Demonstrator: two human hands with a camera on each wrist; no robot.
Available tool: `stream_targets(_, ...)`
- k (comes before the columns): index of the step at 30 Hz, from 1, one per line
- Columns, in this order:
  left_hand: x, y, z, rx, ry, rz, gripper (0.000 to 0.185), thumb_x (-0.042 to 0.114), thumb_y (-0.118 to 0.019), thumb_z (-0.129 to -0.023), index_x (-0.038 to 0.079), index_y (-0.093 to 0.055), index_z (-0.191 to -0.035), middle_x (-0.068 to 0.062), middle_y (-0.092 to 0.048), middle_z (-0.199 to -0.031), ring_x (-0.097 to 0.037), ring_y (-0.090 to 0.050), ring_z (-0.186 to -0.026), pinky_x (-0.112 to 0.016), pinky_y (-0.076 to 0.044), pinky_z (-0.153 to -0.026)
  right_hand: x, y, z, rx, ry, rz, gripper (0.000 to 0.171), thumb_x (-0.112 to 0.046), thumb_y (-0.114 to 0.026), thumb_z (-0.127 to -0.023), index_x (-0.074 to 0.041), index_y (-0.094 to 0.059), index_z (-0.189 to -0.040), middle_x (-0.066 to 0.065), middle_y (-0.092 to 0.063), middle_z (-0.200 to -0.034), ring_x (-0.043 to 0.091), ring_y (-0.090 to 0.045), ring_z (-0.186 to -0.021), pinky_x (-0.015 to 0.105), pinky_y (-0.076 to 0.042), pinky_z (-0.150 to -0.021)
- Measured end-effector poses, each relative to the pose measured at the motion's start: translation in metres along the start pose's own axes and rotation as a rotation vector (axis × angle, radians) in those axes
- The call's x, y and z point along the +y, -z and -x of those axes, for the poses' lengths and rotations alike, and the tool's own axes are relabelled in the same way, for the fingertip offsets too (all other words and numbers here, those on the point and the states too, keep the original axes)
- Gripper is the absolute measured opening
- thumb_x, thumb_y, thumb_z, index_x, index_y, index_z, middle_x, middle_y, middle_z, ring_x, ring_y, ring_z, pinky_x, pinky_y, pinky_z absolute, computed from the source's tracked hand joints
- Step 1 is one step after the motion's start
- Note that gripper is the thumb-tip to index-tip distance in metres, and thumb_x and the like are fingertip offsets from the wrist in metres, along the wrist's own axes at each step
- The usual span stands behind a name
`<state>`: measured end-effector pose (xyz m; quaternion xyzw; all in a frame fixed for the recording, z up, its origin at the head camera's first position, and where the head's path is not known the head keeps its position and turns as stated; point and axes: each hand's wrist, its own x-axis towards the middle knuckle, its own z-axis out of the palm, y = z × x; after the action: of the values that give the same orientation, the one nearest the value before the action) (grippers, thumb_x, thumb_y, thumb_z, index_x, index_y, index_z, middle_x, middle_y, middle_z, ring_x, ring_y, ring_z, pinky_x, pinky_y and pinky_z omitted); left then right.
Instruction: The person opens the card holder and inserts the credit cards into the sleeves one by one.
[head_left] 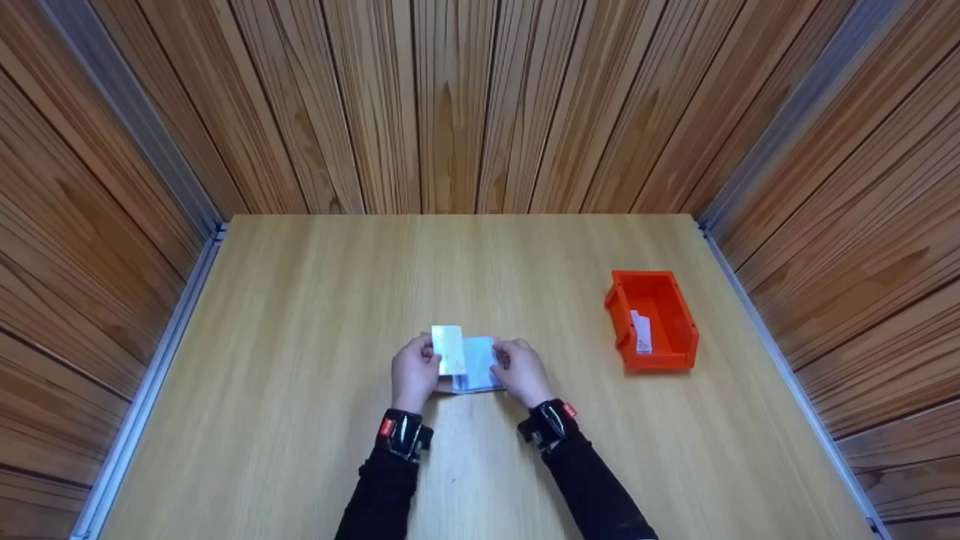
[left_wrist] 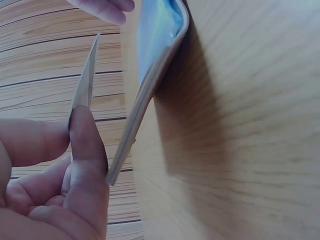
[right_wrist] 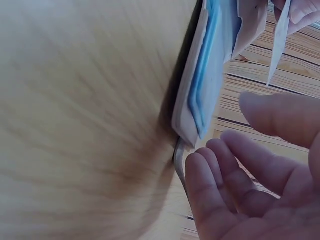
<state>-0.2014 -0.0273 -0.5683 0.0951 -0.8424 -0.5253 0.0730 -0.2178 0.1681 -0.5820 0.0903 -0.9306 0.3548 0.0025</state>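
A thin white card (head_left: 448, 349) stands upright in my left hand (head_left: 421, 360), pinched by thumb and finger; the left wrist view shows the card (left_wrist: 88, 70) edge-on. Just to its right, a flat blue and white card sleeve (head_left: 480, 366) lies on the wooden table (head_left: 300, 337). The right hand (head_left: 510, 361) sits at the sleeve's right edge. In the right wrist view its fingers (right_wrist: 225, 180) are loosely spread beside the sleeve (right_wrist: 202, 85) and grip nothing. The card (right_wrist: 279, 40) is apart from the sleeve.
An orange bin (head_left: 679, 345) stands on the table to the right, with a small white item (head_left: 641, 331) inside. Wooden slat walls with metal corner rails enclose the table on three sides.
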Motion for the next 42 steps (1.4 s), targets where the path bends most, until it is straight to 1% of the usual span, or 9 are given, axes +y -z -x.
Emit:
stream_targets(2,-0.0013,0.0,0.0,0.002,-0.007,-0.015,0.03,-0.007,-0.069,-0.082,-0.005,-0.069,-0.112,-0.008,-0.065,-0.085,-0.024,-0.062,-0.081,-0.039,-0.051,-0.075,0.0004,-0.0007,-0.0002,-0.015,-0.012,0.011,0.038,-0.005,-0.075,-0.083,0.005,-0.066,-0.118,0.015,-0.061,-0.107,0.03,-0.059,-0.1,0.043,-0.047,-0.091)
stream_targets(10,-0.0027,0.0014,-0.0013,-0.02,0.032,-0.082,0.032,-0.004,-0.069,-0.083,-0.005,-0.068,-0.115,-0.007,-0.063,-0.085,-0.025,-0.06,-0.082,-0.039,-0.05,-0.074,0.0021,-0.003,-0.001,-0.029,-0.023,0.035,0.038,-0.004,-0.073,-0.081,0.004,-0.067,-0.118,0.015,-0.06,-0.108,0.03,-0.059,-0.099,0.044,-0.047,-0.09)
stream_targets(19,-0.0065,0.0,-0.0035,-0.017,0.009,-0.162,0.03,-0.004,-0.07,-0.082,-0.005,-0.069,-0.112,-0.006,-0.061,-0.08,-0.024,-0.058,-0.078,-0.039,-0.048,-0.072,0.0016,-0.0041,-0.0002,-0.017,-0.012,0.067,0.037,-0.004,-0.075,-0.08,0.003,-0.069,-0.116,0.016,-0.06,-0.108,0.032,-0.059,-0.099,0.045,-0.047,-0.09)
stream_targets(25,-0.0061,-0.0001,-0.0029,-0.037,0.013,-0.175,0.033,-0.004,-0.068,-0.082,-0.006,-0.069,-0.115,-0.005,-0.058,-0.078,-0.024,-0.056,-0.075,-0.037,-0.046,-0.069,0.0014,-0.0044,0.0003,-0.015,-0.001,0.07,0.036,-0.003,-0.076,-0.079,0.003,-0.069,-0.114,0.016,-0.059,-0.106,0.032,-0.059,-0.097,0.045,-0.047,-0.088)
stream_targets(32,-0.0075,-0.0012,-0.0015,-0.039,0.012,-0.205,0.019,-0.002,-0.067,-0.081,-0.005,-0.071,-0.1,-0.003,-0.057,-0.075,-0.024,-0.057,-0.074,-0.039,-0.047,-0.069,0.0031,-0.005,0.0003,-0.007,0.042,0.083,0.037,-0.001,-0.077,-0.076,0.005,-0.069,-0.112,0.015,-0.059,-0.101,0.032,-0.058,-0.091,0.045,-0.048,-0.084)
stream_targets(33,-0.0075,-0.0015,-0.0015,-0.042,0.01,-0.202,0.021,-0.002,-0.067,-0.081,-0.005,-0.071,-0.101,-0.003,-0.057,-0.075,-0.024,-0.057,-0.074,-0.039,-0.046,-0.069,0.0034,-0.0052,0.0001,-0.006,0.041,0.086,0.037,-0.002,-0.077,-0.076,0.004,-0.069,-0.112,0.015,-0.059,-0.102,0.031,-0.058,-0.092,0.045,-0.048,-0.084)
stream_targets(36,-0.008,-0.0025,-0.0013,-0.045,0.008,-0.199,0.019,-0.002,-0.067,-0.081,-0.005,-0.071,-0.099,-0.003,-0.056,-0.074,-0.024,-0.056,-0.074,-0.038,-0.046,-0.068,0.0034,-0.0061,-0.0006,-0.009,0.023,0.087,0.038,-0.002,-0.077,-0.077,0.004,-0.069,-0.113,0.015,-0.059,-0.104,0.032,-0.059,-0.094,0.045,-0.047,-0.085)
stream_targets(40,-0.0095,-0.0045,-0.0012,-0.045,0.003,-0.206,0.01,-0.003,-0.068,-0.08,-0.002,-0.068,-0.09,-0.003,-0.053,-0.072,-0.024,-0.054,-0.073,-0.037,-0.044,-0.066,0.0029,-0.0075,-0.0013,-0.024,-0.022,0.092,0.039,-0.003,-0.077,-0.078,0.002,-0.069,-0.116,0.015,-0.059,-0.107,0.032,-0.058,-0.098,0.045,-0.047,-0.087)
stream_targets(42,-0.0099,-0.0053,-0.0008,-0.045,0.003,-0.203,0.012,-0.003,-0.068,-0.08,-0.002,-0.069,-0.092,-0.003,-0.053,-0.072,-0.023,-0.054,-0.073,-0.037,-0.044,-0.065,0.0024,-0.0079,-0.0014,-0.033,-0.045,0.094,0.039,-0.003,-0.077,-0.079,0.001,-0.069,-0.117,0.015,-0.059,-0.109,0.032,-0.058,-0.099,0.045,-0.047,-0.089)
